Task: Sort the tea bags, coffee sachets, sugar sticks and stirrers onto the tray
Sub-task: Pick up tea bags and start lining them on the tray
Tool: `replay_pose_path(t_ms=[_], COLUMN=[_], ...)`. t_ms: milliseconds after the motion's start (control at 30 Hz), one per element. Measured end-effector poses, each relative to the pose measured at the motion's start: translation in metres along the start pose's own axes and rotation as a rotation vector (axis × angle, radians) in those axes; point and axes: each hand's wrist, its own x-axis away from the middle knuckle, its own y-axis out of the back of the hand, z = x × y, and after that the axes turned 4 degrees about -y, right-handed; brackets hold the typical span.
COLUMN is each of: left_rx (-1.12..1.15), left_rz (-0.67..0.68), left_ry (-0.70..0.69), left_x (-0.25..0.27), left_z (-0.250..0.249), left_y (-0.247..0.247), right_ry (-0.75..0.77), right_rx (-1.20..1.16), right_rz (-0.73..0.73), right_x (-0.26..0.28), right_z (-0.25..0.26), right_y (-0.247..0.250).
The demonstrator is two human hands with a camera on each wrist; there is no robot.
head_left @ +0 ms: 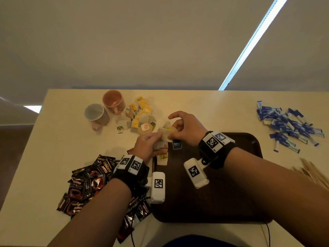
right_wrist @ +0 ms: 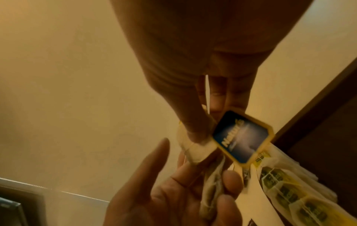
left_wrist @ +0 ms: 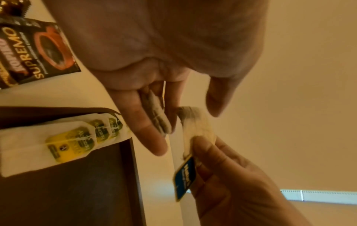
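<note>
Both hands raised together over the far left corner of the dark brown tray (head_left: 231,202), just above the cream counter (head_left: 204,104). Left hand (head_left: 145,146) curled round a small bunch of tea bags (left_wrist: 156,116), pressed between fingers (left_wrist: 142,120) and palm in the left wrist view: grip grasping those bags. Right hand (head_left: 185,130) pinching one pale tea bag (head_left: 166,132) between thumb and fingers, a blue tag (right_wrist: 242,136) marked "Nature's" dangling beside the thumb: grip closed on that bag, index finger lifted clear. The two hands nearly touching, the pinched bag meeting the left hand's bunch. On the tray's left edge, just beneath the left hand, a neat overlapped stack of white tea bags with yellow tags (left_wrist: 63,142). Beyond the hands, a loose heap of tea bags (head_left: 140,114) on the counter, next to a pink mug (head_left: 114,101) and a paler mug (head_left: 96,114) standing side by side. To the left of the tray, partly under the left forearm, a pile of black coffee sachets (head_left: 85,182). Well apart at the far right, a scatter of blue sugar sticks (head_left: 288,125); nearer on that side, blurred wooden stirrers (head_left: 309,170) at the frame's edge.
</note>
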Motion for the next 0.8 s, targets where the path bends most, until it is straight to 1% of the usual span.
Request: replay_pose_path(t_ms=[67, 200, 400, 667, 800], left_rx=[-0.022, -0.118, -0.193, -0.198, -0.196], left_rz=[0.043, 0.056, 0.010, -0.007, 0.009], left_ry=[-0.021, -0.069, -0.130, -0.127, -0.141], left_x=[0.003, 0.008, 0.007, 0.004, 0.006], left_z=[0.003, 0.007, 0.009, 0.005, 0.002], left_y=[0.000, -0.002, -0.004, -0.005, -0.007], right_ry=[-0.014, -0.046, -0.086, -0.113, -0.119], right_rx=[-0.031, -0.105, -0.160, -0.288, -0.248], right_rz=[-0.009, -0.029, -0.030, -0.043, -0.043], right_x=[0.005, 0.010, 0.012, 0.013, 0.009], right_z=[0.000, 0.000, 0.000, -0.002, -0.004], right_y=[-0.001, -0.004, -0.006, -0.006, -0.006])
